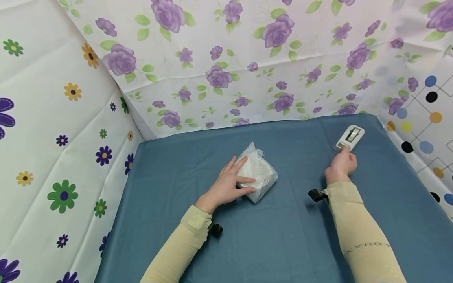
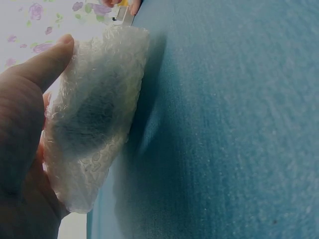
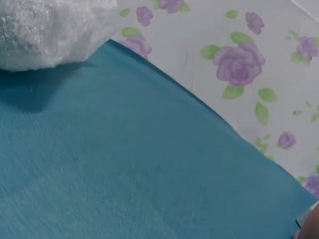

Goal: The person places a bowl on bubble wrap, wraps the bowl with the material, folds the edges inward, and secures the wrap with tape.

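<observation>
A package wrapped in clear bubble wrap (image 1: 260,173) lies on the blue cloth near the middle. My left hand (image 1: 226,184) rests on its left side with the fingers spread and fairly straight. Close up in the left wrist view, something dark shows through the bubble wrap (image 2: 99,107), and the thumb (image 2: 52,59) lies along one edge. Far to the right, my right hand (image 1: 341,165) pinches the near end of a flat white oblong item (image 1: 350,137) with a dark, shiny window in its middle. Its exact kind is unclear.
Blue cloth (image 1: 283,239) covers the table. A curtain with purple roses (image 1: 219,76) hangs behind it, a flowered sheet (image 1: 63,196) on the left and a dotted sheet (image 1: 426,147) on the right. A small black device (image 1: 317,195) sits at the right wrist.
</observation>
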Demonstrator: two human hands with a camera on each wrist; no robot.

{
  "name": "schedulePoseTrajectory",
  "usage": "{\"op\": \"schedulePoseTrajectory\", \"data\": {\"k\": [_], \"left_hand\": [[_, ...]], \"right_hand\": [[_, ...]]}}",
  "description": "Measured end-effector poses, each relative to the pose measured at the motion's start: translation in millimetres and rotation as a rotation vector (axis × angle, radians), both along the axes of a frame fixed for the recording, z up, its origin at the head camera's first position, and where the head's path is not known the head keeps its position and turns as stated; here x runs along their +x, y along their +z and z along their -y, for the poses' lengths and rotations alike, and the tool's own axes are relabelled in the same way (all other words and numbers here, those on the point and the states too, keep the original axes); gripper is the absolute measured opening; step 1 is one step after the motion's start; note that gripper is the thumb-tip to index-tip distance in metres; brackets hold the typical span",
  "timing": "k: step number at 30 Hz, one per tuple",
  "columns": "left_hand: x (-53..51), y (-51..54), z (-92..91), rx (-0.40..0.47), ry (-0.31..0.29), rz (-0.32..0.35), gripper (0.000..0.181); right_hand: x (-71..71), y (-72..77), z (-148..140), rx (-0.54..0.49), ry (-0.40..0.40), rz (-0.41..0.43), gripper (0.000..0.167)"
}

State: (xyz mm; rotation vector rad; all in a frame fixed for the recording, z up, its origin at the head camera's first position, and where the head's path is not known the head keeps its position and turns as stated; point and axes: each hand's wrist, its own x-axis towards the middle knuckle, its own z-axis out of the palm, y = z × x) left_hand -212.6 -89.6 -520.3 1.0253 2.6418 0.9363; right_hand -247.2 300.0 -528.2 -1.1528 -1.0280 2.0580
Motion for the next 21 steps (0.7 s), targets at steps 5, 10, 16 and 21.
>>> {"op": "schedulePoseTrajectory", "data": {"k": [5,10,16,21], "left_hand": [[-0.7,-1.1,0.3,0.002,-0.001,0.002,0.045],[-0.4,0.4,1.0,-0.002,0.004,0.007,0.045],[-0.5,0.5,1.3,-0.004,0.002,0.000,0.044],[0.0,0.0,0.5,0.005,-0.008,0.001,0.044]], "right_hand": [[1.7,-8.2,-3.5,0.004,0.057,0.068,0.014],[0.4,-15.5,-10.1,0.077,0.127,0.174,0.012],[-2.5,-19.4,-14.8,0.146,0.156,0.252,0.010],[-1.1,-18.6,-18.8,0.120,0.155,0.288,0.006]]}}
